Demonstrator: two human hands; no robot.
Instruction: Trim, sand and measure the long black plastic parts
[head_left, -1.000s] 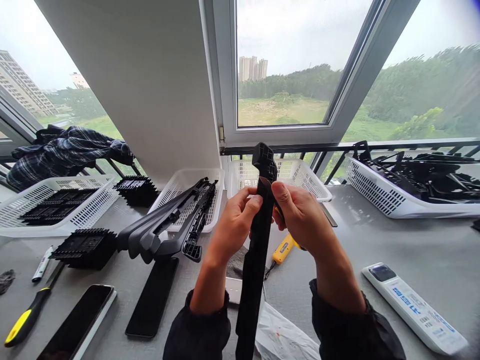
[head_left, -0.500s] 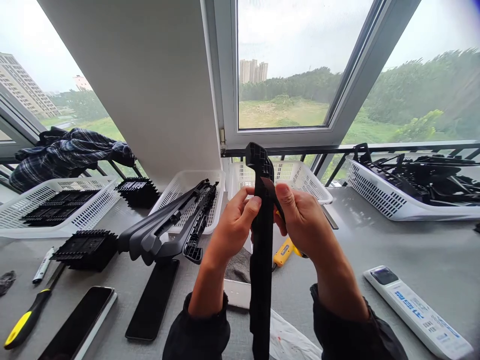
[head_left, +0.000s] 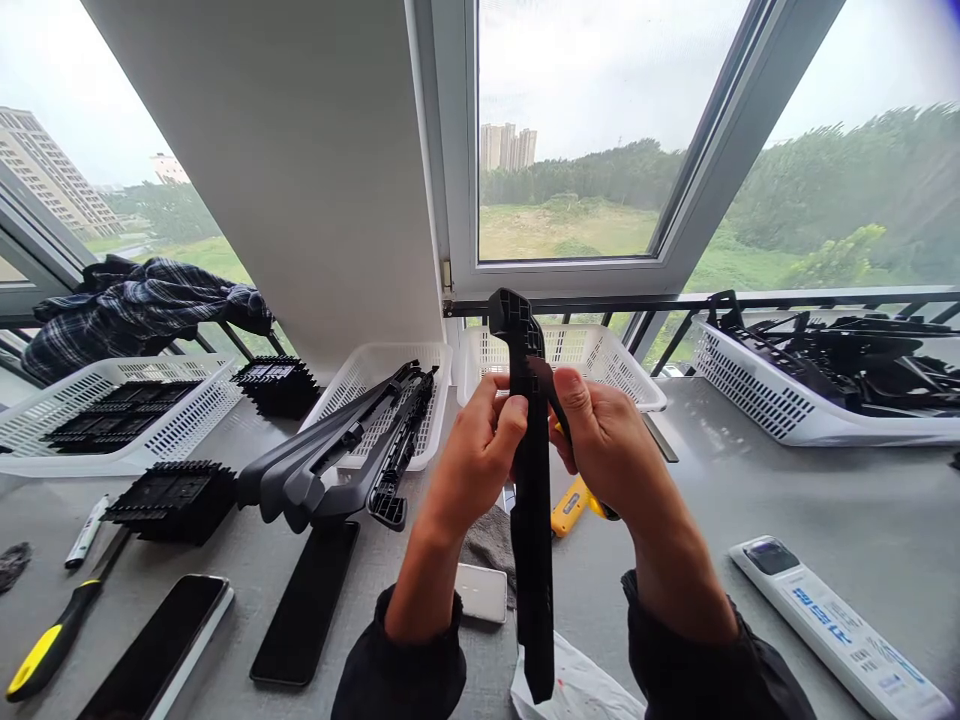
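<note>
A long black plastic trim piece (head_left: 534,500) stands nearly upright in front of me, its hooked, ribbed end at the top. My left hand (head_left: 484,440) grips its left side with the thumb on the near face. On the right edge, my right hand (head_left: 600,430) is closed with its thumb pointing up. A dark flat strip (head_left: 541,375) lies across the trim under the right thumb; what it is I cannot make out. The right fingertips are partly hidden behind the trim. Beneath the hands are a yellow-handled tool (head_left: 570,508), a grey cloth (head_left: 491,540) and a small white box (head_left: 481,593).
Similar black trims (head_left: 337,460) lean on a white basket (head_left: 439,440). Another basket (head_left: 637,385) stands behind my hands, and one at right (head_left: 795,425) holds black parts. Left are ribbed black blocks (head_left: 172,500), a screwdriver (head_left: 56,635) and phones (head_left: 307,605). A white power strip (head_left: 840,625) lies right.
The lower end of the trim piece has swung slightly right and come up into view, uncovering more of the white box. Both hands keep their hold, nearly in place.
</note>
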